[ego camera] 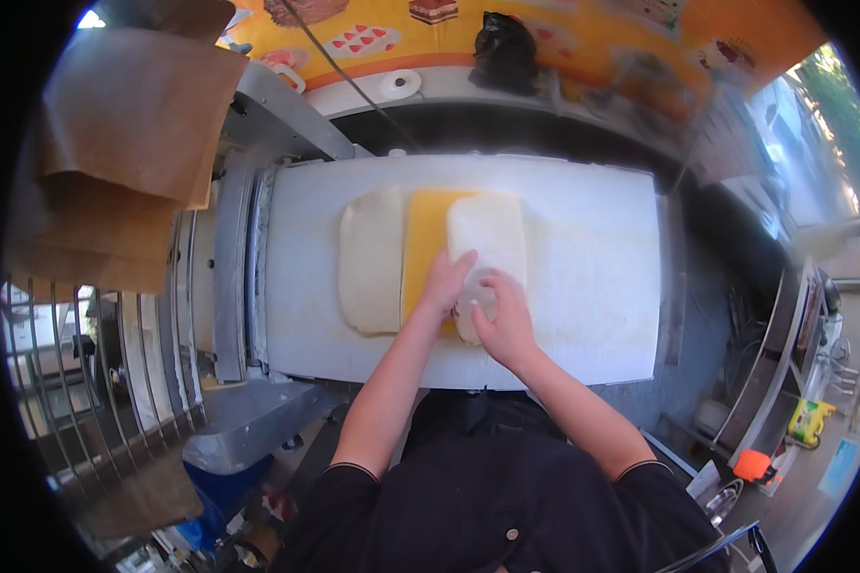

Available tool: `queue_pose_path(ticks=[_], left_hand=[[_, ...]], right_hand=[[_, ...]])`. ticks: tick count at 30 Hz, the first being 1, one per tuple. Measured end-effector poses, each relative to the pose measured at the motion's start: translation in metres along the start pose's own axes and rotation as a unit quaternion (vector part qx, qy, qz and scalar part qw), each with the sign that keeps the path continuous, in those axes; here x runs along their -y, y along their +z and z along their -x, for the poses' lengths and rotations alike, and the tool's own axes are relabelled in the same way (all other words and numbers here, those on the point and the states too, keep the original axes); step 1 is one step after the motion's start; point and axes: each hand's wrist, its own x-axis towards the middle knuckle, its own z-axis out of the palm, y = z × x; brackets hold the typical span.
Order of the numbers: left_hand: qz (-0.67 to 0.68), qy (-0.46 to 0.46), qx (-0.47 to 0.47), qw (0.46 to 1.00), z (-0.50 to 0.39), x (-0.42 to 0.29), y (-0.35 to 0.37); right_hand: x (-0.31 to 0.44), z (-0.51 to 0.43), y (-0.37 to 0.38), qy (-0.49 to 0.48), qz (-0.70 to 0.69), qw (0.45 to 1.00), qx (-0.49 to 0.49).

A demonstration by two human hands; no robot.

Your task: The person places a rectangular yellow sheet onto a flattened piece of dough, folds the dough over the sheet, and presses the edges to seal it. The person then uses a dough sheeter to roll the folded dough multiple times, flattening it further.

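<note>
A pale dough sheet [371,265] lies on the white belt [588,286] with a yellow slab [424,251], perhaps butter, across its middle. On the right, a pale dough flap [489,229] covers part of the slab. My left hand [448,283] is at the flap's left edge, its thumb on the dough; whether it pinches the edge is hidden. Over the flap's near end, my right hand [505,319] has its fingers apart and bent, slightly blurred, with nothing seen in them. A blurred round patch shows on the flap between the hands.
The belt belongs to a metal machine, likely a dough sheeter, with a grey frame [231,272] at left. Brown paper [136,122] hangs at upper left above a wire guard [100,358]. A black plastic bag [504,54] stands behind. An orange tape measure [754,465] lies at right.
</note>
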Motion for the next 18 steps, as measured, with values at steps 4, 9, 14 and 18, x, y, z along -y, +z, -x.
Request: queue_pose_path(ticks=[4,9,14,18], left_hand=[[-0.071,0.023,0.031,0.997,-0.007,-0.007,-0.001],[-0.149,0.076,0.031,0.985,-0.019,-0.021,-0.005],[-0.267,0.078,0.029,0.96,-0.027,-0.038,-0.009],[-0.224,0.041,0.043,0.973,-0.029,-0.034,-0.011]], right_hand=[[-0.031,0.027,-0.004,0.087,0.119,0.984,-0.097],[-0.028,0.03,-0.002,0.16,0.013,0.985,-0.064],[-0.038,0.032,0.014,0.18,-0.033,0.979,-0.091],[-0.045,0.029,0.009,0.269,-0.104,0.954,-0.081]])
